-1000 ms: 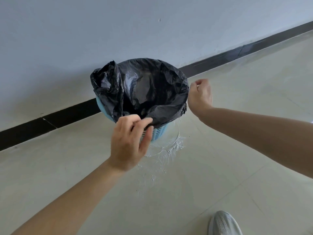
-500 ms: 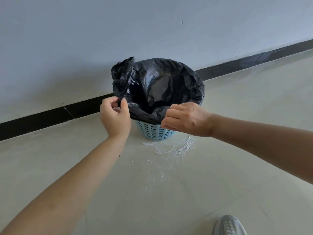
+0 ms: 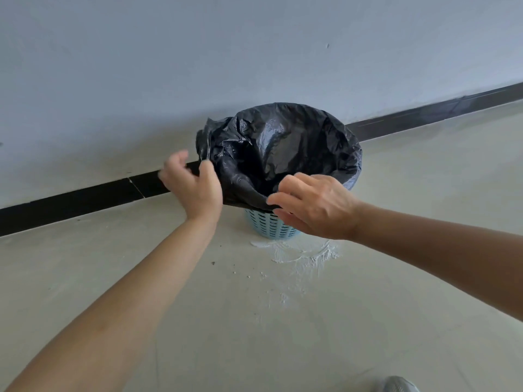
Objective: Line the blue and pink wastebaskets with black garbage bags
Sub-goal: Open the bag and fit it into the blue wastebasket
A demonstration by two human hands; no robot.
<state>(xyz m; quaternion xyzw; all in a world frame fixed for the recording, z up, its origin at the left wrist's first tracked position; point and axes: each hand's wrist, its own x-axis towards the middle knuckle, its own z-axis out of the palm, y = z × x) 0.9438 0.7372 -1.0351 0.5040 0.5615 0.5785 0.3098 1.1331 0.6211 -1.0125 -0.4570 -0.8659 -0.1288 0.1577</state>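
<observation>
A blue slotted wastebasket [image 3: 270,226] stands on the floor next to the wall. A black garbage bag [image 3: 285,148] hangs inside it, its edge folded over the rim all around. Loose bag plastic bunches at the left side. My left hand [image 3: 195,185] is at that left edge, thumb pressed on the plastic, fingers blurred and partly spread. My right hand [image 3: 314,205] rests on the near rim, fingertips pinching the folded bag edge. Only the basket's lower part shows below the bag. No pink wastebasket is in view.
White powder [image 3: 300,253] is smeared on the pale tiled floor just in front of the basket. A black skirting board [image 3: 85,196] runs along the grey wall. The toe of a grey shoe [image 3: 396,386] shows at the bottom edge.
The standing flap of bag at the left has been pulled down towards the rim. My left hand has opened somewhat at the bag's left edge; my right hand stays on the near rim.
</observation>
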